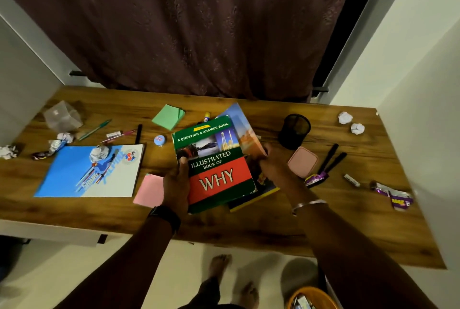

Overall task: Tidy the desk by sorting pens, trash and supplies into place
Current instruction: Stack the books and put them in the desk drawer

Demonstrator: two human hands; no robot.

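Note:
A green and red book titled "Illustrated Book of WHY" (pixel 214 159) lies on top of other books (pixel 245 127) in the middle of the wooden desk (pixel 249 224). My left hand (pixel 178 181) grips the top book's left edge, thumb on the cover. My right hand (pixel 272 164) holds the right side of the stack, fingers tucked under the top book. A black mesh pen holder (pixel 295 130) stands upright just right of the books. Loose pens (pixel 95 129) lie at left, and two black pens (pixel 332 159) at right.
A blue notebook (pixel 84 174) holds a paper ball and pens. Crumpled papers (pixel 63 138) and a clear box (pixel 62 115) sit far left. Green (pixel 169 115) and pink sticky pads (pixel 149 190), a pink case (pixel 302 162), wrappers (pixel 393 195), paper balls (pixel 351 123). An orange bin (pixel 311 298) on the floor.

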